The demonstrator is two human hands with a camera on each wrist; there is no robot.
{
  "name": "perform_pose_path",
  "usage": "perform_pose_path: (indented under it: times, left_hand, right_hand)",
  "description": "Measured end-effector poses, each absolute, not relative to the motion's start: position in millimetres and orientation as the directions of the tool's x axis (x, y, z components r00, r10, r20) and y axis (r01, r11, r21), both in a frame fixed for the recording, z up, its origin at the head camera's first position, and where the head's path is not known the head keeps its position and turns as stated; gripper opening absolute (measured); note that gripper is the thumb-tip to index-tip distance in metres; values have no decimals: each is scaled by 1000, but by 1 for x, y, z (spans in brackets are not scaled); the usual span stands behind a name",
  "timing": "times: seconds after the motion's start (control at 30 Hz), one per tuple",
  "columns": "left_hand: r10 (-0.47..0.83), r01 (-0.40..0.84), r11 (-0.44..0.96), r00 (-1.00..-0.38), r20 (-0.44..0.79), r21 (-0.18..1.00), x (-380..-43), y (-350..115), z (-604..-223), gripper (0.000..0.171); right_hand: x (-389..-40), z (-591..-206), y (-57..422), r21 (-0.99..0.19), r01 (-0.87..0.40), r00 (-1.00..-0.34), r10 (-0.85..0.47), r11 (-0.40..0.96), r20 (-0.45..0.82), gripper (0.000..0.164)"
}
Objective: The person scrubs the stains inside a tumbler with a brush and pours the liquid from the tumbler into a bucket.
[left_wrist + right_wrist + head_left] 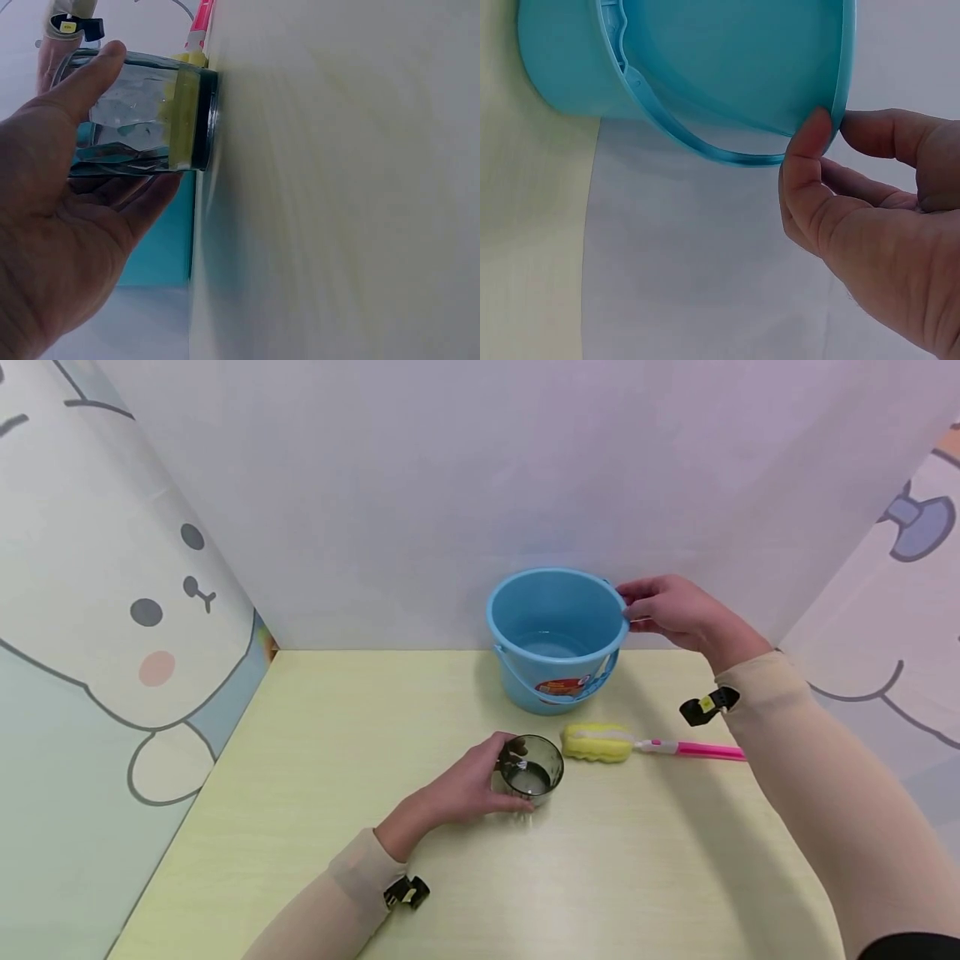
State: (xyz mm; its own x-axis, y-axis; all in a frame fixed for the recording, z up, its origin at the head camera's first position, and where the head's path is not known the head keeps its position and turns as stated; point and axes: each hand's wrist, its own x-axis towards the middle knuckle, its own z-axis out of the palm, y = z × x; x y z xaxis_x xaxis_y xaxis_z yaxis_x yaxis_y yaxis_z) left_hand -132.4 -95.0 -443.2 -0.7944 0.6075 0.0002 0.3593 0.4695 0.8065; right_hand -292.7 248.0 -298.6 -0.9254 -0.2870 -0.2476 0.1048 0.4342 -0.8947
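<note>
My left hand [476, 781] holds a dark, see-through glass cup [542, 770], thumb on the near side and fingers behind it. The cup stands upright at the tabletop, its base right at the surface in the left wrist view. With thumb and fingers, my right hand [671, 614] pinches the right rim of a blue bucket [525, 681], close to where its handle [727, 156] joins. The bucket is upright near the back wall, its handle hanging down in front over a red label. Just right of the cup lies a cleaning brush with a yellow sponge head [597, 743].
The brush's pink handle [708, 751] points right, partly behind my right sleeve. A pale wooden table [315, 727] meets a white wall [360, 510] behind the bucket. Cartoon-printed panels [82, 577] stand along the left and right sides.
</note>
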Motion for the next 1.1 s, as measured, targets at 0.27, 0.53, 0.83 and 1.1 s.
perform_pose_path:
  times: [0.27,0.53,0.83,1.1]
  left_hand:
    - [607,360,470,-794,0,806,-132,-94,-442,88]
    - [611,366,464,-792,8,807,-133,-93,-442,88]
    - [607,366,465,-795,10,806,-134,-93,-444,88]
    - [592,357,462,-806,17,812,-133,-95,-443,89]
  right_hand:
    - [-292,-300,249,-901,103,-921,-302,421,-246,56]
    - [-292,-304,253,-908,79,-920,-321,412,-226,56]
    - [-288,-310,257,-940,106,-926,-311,325,-212,59]
    - [-289,-315,257,-955,121,-935,-292,270,-200,57]
